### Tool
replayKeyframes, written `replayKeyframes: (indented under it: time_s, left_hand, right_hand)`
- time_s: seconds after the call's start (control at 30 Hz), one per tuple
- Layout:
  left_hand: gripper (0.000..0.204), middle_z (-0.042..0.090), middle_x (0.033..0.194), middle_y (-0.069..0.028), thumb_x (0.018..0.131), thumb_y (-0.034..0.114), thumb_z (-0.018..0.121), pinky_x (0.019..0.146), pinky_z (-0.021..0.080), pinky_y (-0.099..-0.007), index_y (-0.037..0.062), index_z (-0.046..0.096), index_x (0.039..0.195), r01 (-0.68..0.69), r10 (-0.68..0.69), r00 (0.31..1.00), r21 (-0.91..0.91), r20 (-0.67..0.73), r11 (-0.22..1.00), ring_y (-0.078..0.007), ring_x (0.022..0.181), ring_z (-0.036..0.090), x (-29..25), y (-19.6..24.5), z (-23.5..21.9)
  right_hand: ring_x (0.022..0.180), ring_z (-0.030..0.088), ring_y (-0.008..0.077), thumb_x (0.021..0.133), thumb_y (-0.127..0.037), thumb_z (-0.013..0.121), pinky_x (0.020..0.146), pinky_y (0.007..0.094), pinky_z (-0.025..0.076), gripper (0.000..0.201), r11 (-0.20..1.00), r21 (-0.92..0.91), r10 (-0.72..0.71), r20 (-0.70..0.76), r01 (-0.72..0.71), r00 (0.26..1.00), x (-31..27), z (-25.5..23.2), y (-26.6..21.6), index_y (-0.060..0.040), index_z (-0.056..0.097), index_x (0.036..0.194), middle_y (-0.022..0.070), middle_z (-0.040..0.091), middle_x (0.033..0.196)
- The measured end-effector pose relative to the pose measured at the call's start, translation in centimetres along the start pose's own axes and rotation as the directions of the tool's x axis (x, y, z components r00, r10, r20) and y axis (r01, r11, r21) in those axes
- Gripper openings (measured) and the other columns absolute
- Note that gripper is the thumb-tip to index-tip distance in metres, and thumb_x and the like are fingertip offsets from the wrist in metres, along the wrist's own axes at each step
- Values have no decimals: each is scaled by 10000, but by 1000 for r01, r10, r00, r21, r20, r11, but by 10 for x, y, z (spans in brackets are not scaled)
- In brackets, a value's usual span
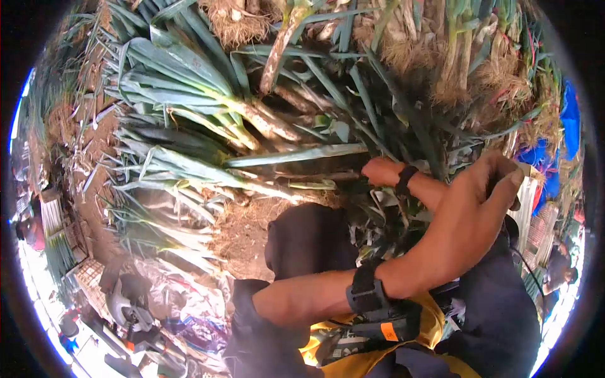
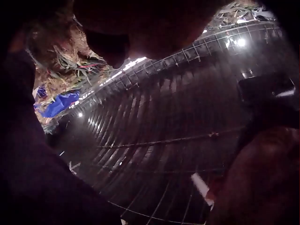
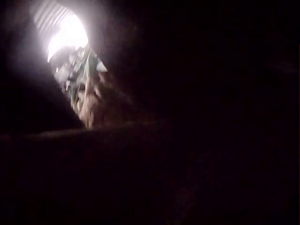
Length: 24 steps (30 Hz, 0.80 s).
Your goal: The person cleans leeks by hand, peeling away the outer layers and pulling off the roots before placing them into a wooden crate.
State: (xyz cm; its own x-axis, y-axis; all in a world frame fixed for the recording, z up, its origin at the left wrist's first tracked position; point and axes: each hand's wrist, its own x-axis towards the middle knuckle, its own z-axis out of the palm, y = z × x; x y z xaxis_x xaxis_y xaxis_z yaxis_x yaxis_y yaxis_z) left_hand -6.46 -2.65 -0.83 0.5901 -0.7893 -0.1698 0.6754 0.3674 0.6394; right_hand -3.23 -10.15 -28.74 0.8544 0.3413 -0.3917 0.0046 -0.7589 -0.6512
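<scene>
My left hand (image 1: 476, 205) reaches across to the right in the head view, above the right forearm. Its fingers and thumb are loosely bent, and nothing shows held between them. In the left wrist view, dark fingers (image 2: 150, 33) hang over a black wire mesh (image 2: 154, 117). My right hand (image 1: 382, 171) is lower and further left, curled at the end of a thin leek stalk (image 1: 337, 176) and below a long green leaf (image 1: 302, 155). I cannot tell whether it grips the stalk. The right wrist view is mostly dark, with pale strands (image 3: 89, 103) in a bright gap.
Piled leeks (image 1: 189, 94) lie at the left, leaves outward. Leek bundles with tangled roots (image 1: 454, 82) stand along the back. Blue plastic (image 1: 541, 164) is at the right. A knee (image 1: 309, 239) stands over bare soil (image 1: 246, 233). A kitchen-type scale (image 1: 129, 309) sits lower left.
</scene>
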Motion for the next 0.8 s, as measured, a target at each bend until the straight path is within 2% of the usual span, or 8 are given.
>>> replayKeyframes:
  time_s: [0.33,0.4,0.47,0.5,0.53,0.6,0.73,0.8]
  left_hand:
    - [215,544,826,12,1069,198,525,590,374,-191,0,574,1139,-61,23,978,-182,-206,981,-26,693,465,11,42,-13]
    - [225,555,826,7,1067,195,535,604,387,-204,-3,565,1167,-94,47,975,-213,-218,973,-37,696,468,12,48,-19]
    - [224,563,832,2,1068,187,531,612,393,-209,-8,563,1174,-89,45,965,-161,-257,983,-41,697,469,11,57,-19]
    - [244,575,856,-2,1067,195,534,632,412,-215,-10,566,1193,-124,79,970,-189,-230,974,-48,707,485,10,53,-22]
    - [253,573,855,0,1066,199,537,638,418,-215,-10,565,1206,-101,58,971,-178,-233,979,-50,710,491,10,51,-22]
    - [273,570,854,5,1064,206,543,649,429,-214,-9,562,1231,-44,6,974,-163,-228,986,-52,717,501,10,50,-19]
    - [271,645,874,-63,1054,185,537,628,454,-231,-30,594,1209,2,-40,971,-157,-236,988,-106,740,576,13,48,-15]
    - [259,635,874,-43,1055,190,542,650,457,-231,-17,607,1196,-18,-13,971,-124,-240,992,-92,738,567,16,49,-15]
  right_hand:
    - [845,664,332,931,-420,687,708,457,510,479,866,493,139,-395,82,908,151,-52,-39,10,591,1117,232,680,959]
    - [793,668,282,907,-432,720,670,433,503,503,878,361,127,-809,315,574,233,-6,-18,19,600,1095,210,695,883]
    - [750,670,273,890,-432,735,642,419,498,478,760,649,427,-460,-34,779,255,-9,-26,13,633,1031,165,694,793]
    - [699,661,285,866,-435,754,637,408,492,473,446,882,318,-312,149,895,256,-16,-25,11,658,993,139,696,739]
    - [662,658,261,846,-347,776,631,402,493,395,661,689,310,-611,297,729,263,-18,-24,32,680,902,145,686,692]
    - [629,653,255,834,-283,772,631,404,492,330,790,573,287,-661,220,694,265,-21,-10,38,694,844,144,678,659]
    - [585,612,202,843,-247,734,592,352,475,289,590,714,442,-677,377,588,194,-54,-30,34,698,787,102,643,616]
    - [670,561,120,877,-232,715,585,301,450,205,55,861,505,-460,505,730,167,-64,-21,-47,650,935,-9,558,717]
